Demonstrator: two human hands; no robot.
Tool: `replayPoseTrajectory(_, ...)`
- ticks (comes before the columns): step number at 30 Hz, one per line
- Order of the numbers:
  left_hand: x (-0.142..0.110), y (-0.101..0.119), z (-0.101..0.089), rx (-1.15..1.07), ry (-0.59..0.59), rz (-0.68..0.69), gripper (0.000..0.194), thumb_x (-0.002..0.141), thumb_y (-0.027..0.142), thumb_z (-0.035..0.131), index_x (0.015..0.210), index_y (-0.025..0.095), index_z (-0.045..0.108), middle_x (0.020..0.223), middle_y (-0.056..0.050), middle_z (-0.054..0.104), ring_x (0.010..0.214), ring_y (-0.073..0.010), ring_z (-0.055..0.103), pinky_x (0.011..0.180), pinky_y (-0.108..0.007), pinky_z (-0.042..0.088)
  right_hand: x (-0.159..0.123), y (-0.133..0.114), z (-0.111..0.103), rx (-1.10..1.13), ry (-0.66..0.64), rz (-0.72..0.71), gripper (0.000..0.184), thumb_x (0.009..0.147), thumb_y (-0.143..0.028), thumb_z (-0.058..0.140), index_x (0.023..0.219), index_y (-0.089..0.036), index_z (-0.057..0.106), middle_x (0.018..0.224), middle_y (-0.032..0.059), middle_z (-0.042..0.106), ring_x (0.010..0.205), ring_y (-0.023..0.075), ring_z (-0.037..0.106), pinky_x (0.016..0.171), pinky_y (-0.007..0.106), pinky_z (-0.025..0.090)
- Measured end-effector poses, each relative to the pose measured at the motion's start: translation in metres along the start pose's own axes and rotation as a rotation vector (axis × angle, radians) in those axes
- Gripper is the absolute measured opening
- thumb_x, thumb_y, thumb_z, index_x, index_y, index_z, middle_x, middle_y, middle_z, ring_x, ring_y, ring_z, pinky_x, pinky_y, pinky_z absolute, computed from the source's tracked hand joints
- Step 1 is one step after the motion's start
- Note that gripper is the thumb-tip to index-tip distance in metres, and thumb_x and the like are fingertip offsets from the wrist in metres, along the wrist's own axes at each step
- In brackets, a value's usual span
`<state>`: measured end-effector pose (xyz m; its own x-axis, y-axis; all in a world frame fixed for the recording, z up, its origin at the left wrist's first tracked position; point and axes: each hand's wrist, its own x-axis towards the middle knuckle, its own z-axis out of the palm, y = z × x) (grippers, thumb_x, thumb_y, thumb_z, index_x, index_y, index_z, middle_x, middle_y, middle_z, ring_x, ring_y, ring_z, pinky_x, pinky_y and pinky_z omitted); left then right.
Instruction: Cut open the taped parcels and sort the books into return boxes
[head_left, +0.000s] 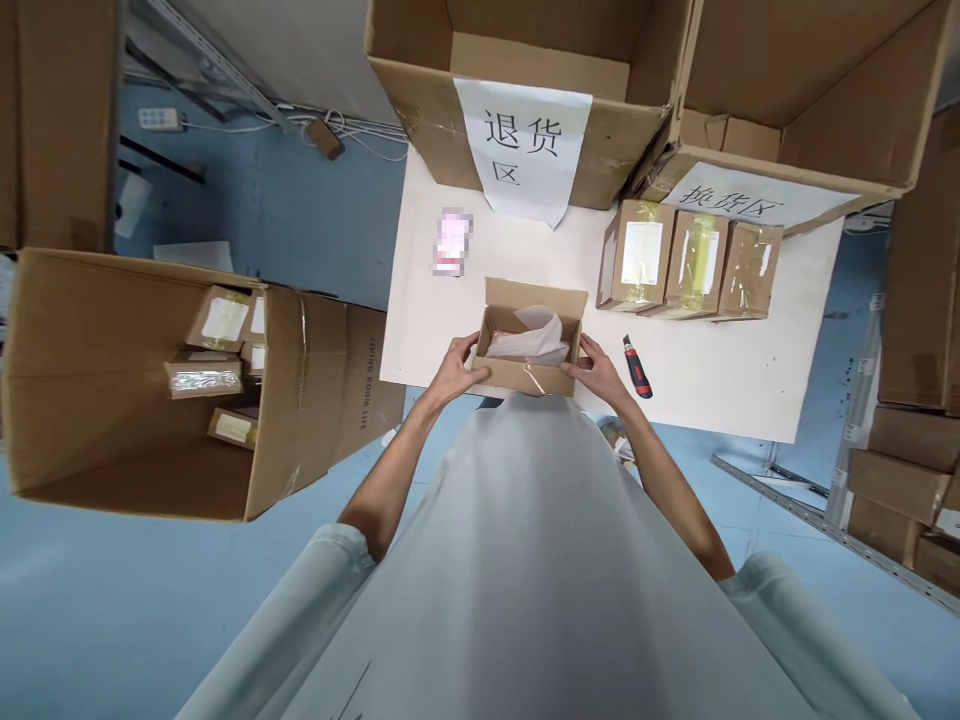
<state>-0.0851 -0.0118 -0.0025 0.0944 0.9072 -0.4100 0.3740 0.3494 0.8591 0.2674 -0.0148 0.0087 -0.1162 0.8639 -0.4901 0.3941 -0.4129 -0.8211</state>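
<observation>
Cardboard box point(517, 376) between left hand point(459, 371) and right hand point(598, 371), at table edge point(412, 378)

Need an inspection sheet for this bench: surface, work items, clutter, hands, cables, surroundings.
Surface: white table, pale top, small dark marks at right.
Work items: small open box at the near edge, flap up at the far side, white wrapping inside.
Clutter: box cutter right of the box; three taped boxes in a row; blurred-out item at left.
Hands: left hand and right hand grip opposite ends of the small open box.
Cables: on table, nothing seen; white cables on the floor, upper left.
Surroundings: two labelled cartons at the far side; large carton left, small boxes inside; stacked boxes right.
</observation>
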Motion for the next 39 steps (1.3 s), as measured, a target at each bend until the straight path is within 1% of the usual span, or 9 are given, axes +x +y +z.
replayPoseTrajectory(3,0.005,0.016,0.003,-0.002,0.016,-0.04,0.075,0.085,0.049,0.08,0.156,0.023,0.069,0.143,-0.013,0.068,0.143,-0.0351,0.067,0.126,-0.049,0.051,0.009,-0.014,-0.015,-0.022,-0.032,0.089,0.081,0.096,-0.087,0.062,0.133,-0.018,0.081,0.141,0.0152,0.08,0.123,0.0347,0.076,0.111,0.049,0.062)
replayPoseTrajectory(7,0.019,0.029,0.009,-0.038,0.033,-0.164,0.075,0.093,0.073,0.077,0.147,0.022,0.073,0.146,-0.018,0.074,0.138,-0.039,0.069,0.116,-0.049,0.057,0.028,-0.016,-0.023,-0.028,0.004,0.273,0.085,0.099,-0.096,0.046,0.099,-0.019,0.082,0.106,0.0139,0.085,0.108,0.0342,0.078,0.102,0.047,0.064)
replayPoseTrajectory(11,0.025,0.021,0.011,-0.138,0.081,-0.237,0.084,0.093,0.075,0.078,0.155,0.02,0.063,0.161,-0.022,0.066,0.147,-0.0398,0.066,0.12,-0.05,0.055,0.03,0.001,-0.015,0.11,0.142,0.181,0.087,0.102,-0.093,0.04,0.132,-0.021,0.079,0.136,0.0134,0.081,0.117,0.0291,0.079,0.106,0.043,0.066)
replayPoseTrajectory(16,0.016,-0.004,0.011,-0.237,0.093,-0.349,0.12,0.071,0.064,0.102,0.167,0.022,0.045,0.18,-0.029,0.041,0.15,-0.0434,0.064,0.123,-0.059,0.053,0.006,0.031,-0.003,0.162,0.217,0.247,0.102,0.1,-0.089,0.048,0.175,-0.022,0.045,0.174,0.0211,0.053,0.132,0.0295,0.078,0.114,0.047,0.064)
replayPoseTrajectory(20,0.007,-0.016,0.018,-0.252,-0.02,-0.349,0.1,0.065,0.059,0.105,0.146,0.021,0.061,0.16,-0.028,0.064,0.144,-0.0419,0.068,0.12,-0.06,0.056,-0.005,0.039,0.011,0.157,0.081,0.255,0.098,0.089,-0.081,0.074,0.166,-0.024,0.057,0.164,0.0201,0.066,0.146,0.0331,0.069,0.122,0.055,0.058)
replayPoseTrajectory(24,0.005,-0.012,0.021,-0.266,-0.072,-0.224,0.081,0.073,0.05,0.098,0.141,0.022,0.065,0.148,-0.019,0.074,0.144,-0.0343,0.069,0.127,-0.055,0.052,-0.009,0.025,0.02,0.149,0.092,0.158,0.092,0.085,-0.081,0.076,0.159,-0.026,0.065,0.165,0.0166,0.066,0.151,0.0347,0.065,0.126,0.055,0.054)
replayPoseTrajectory(29,0.018,0.01,0.01,-0.199,0.077,-0.064,0.074,0.083,0.052,0.091,0.148,0.023,0.068,0.149,-0.015,0.069,0.14,-0.0302,0.071,0.127,-0.049,0.055,-0.007,-0.008,0.009,0.091,0.206,0.022,0.09,0.091,-0.079,0.07,0.159,-0.021,0.066,0.161,0.0187,0.069,0.145,0.0351,0.069,0.121,0.053,0.059)
replayPoseTrajectory(33,0.037,0.038,0.001,-0.136,0.2,0.06,0.061,0.092,0.057,0.083,0.139,0.02,0.077,0.131,-0.013,0.074,0.123,-0.0293,0.077,0.114,-0.046,0.063,0.01,-0.036,-0.006,-0.003,0.354,-0.067,0.082,0.096,-0.078,0.061,0.153,-0.019,0.072,0.156,0.0182,0.072,0.135,0.0336,0.074,0.119,0.053,0.06)
replayPoseTrajectory(39,0.052,0.069,-0.004,-0.062,0.249,0.01,0.052,0.094,0.056,0.083,0.132,0.02,0.084,0.123,-0.011,0.079,0.102,-0.0261,0.078,0.105,-0.043,0.064,0.031,-0.055,-0.019,-0.03,0.392,-0.035,0.084,0.09,-0.081,0.064,0.138,-0.013,0.079,0.143,0.021,0.079,0.131,0.0392,0.076,0.121,0.056,0.058)
